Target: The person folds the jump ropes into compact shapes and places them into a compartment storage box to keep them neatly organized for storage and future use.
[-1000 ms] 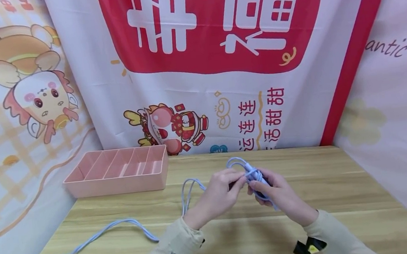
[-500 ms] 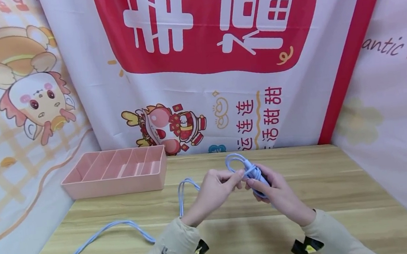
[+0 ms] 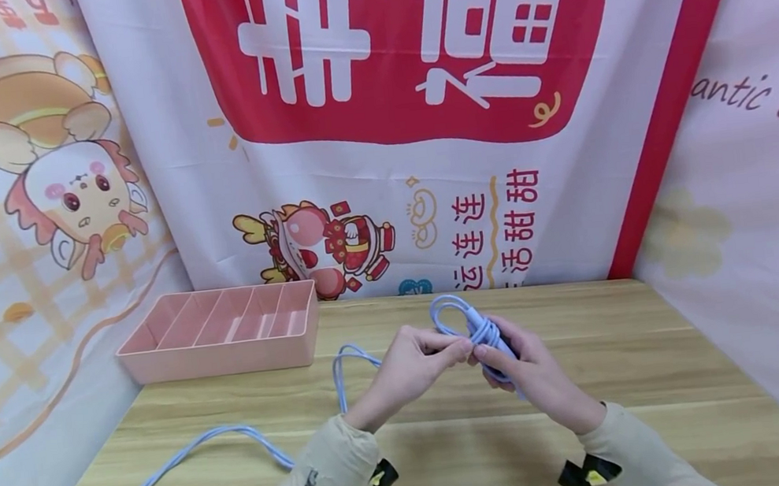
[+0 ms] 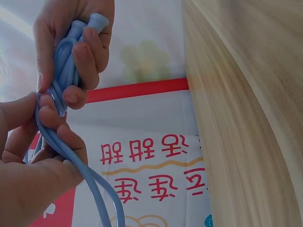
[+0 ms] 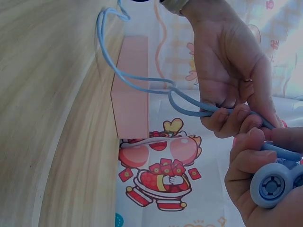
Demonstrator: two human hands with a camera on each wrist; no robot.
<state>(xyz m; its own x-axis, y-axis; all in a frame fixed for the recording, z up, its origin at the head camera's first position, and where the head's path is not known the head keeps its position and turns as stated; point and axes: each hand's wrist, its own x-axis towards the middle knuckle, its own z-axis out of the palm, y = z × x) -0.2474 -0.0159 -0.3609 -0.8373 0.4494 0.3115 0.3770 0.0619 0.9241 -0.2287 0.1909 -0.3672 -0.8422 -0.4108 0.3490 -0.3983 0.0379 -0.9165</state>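
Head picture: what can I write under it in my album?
Left hand pinching blue cord, right hand holding the bundle, pink box at left.

The counter (image 3: 661, 381) is seen from above in the head view, faced forward and down toward the banner (image 3: 413, 126). Both hands (image 3: 409, 364) and the cord (image 3: 486, 334) are caught close up in each sideways-tipped wrist view; the pink box (image 3: 220, 360) is shared by the head and right wrist views.

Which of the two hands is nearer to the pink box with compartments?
The left. The left hand is to the right of the pink box, apart from it; the right hand is farther right, beyond the left one.
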